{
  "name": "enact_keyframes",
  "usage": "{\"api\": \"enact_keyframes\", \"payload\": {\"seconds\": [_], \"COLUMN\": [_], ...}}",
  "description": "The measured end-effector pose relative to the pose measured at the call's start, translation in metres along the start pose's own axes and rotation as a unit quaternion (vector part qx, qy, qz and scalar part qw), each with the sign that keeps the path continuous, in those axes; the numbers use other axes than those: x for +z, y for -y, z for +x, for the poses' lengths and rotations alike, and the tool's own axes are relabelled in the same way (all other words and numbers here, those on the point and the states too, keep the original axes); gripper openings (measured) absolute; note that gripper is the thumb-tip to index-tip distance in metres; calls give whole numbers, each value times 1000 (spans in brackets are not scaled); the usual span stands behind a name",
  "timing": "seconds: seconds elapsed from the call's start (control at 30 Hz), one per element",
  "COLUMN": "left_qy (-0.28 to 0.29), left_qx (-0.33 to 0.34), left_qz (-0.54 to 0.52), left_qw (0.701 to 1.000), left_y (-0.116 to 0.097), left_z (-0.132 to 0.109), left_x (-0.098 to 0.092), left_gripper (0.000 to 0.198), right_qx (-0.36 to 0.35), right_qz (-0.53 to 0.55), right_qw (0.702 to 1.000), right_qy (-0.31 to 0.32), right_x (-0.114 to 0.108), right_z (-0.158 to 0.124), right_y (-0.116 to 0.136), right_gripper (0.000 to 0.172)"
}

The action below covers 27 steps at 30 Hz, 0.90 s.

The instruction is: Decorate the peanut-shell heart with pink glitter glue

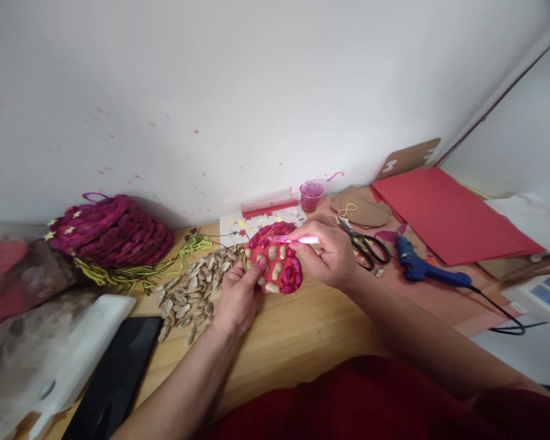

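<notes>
A round red disc (285,279) with peanut shells on it is held up over the wooden table. Shells around its top and right edge are magenta; those in the middle and at the left are bare tan. My left hand (239,293) grips the disc's lower left edge, thumb on its face. In my right hand (329,253) is a thin white brush (308,240), pinched between thumb and fingers, its magenta-stained end touching the shells near the top of the disc. A cup of magenta paint (311,197) stands behind, by the wall.
Loose peanut shells (187,293) lie left of my hands, near stacked magenta pieces (114,235) and a black phone (117,373). Rightward are scissors (369,247), a blue glue gun (428,269) with a cable, and red sheets (453,214). A star-covered white sheet (229,226) lies behind.
</notes>
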<state>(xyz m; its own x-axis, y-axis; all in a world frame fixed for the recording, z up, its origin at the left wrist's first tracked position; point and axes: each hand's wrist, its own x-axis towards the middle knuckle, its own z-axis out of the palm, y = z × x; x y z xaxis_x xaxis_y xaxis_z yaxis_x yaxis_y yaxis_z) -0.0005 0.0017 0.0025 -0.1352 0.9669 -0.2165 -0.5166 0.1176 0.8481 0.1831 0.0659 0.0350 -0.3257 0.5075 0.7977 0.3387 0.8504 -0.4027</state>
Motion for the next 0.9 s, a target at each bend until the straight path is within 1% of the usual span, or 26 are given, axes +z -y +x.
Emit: {"api": "enact_keyframes", "payload": {"seconds": [0.1,0.23,0.3,0.47,0.6,0.73,0.9], "left_qy": [3,5,0,-6,-6,-6,-8], "left_qx": [-3,0,5,7,9,6,8], "left_qz": [-6,-9,-6,0,0,-2,-18], "left_qw": [1000,1000,1000,1000,1000,1000,1000], "left_y": [0,-1,-2,-2,-3,-1,0], "left_z": [0,0,-1,-2,-1,0,1], "left_x": [1,3,3,2,2,1,-1], "left_gripper": [38,40,41,41,41,42,44], "right_qx": [6,-3,-3,8,15,29,40], "right_qz": [11,-20,-16,-2,-8,10,-10], "right_qw": [1000,1000,1000,1000,1000,1000,999], "right_qy": [3,-11,-13,-4,-13,4,-7], "right_x": [1,2,1,1,0,-1,-2], "right_z": [0,-1,-1,0,1,2,2], "right_y": [0,-1,-1,1,0,-1,0], "right_gripper": [7,6,7,6,5,4,5]}}
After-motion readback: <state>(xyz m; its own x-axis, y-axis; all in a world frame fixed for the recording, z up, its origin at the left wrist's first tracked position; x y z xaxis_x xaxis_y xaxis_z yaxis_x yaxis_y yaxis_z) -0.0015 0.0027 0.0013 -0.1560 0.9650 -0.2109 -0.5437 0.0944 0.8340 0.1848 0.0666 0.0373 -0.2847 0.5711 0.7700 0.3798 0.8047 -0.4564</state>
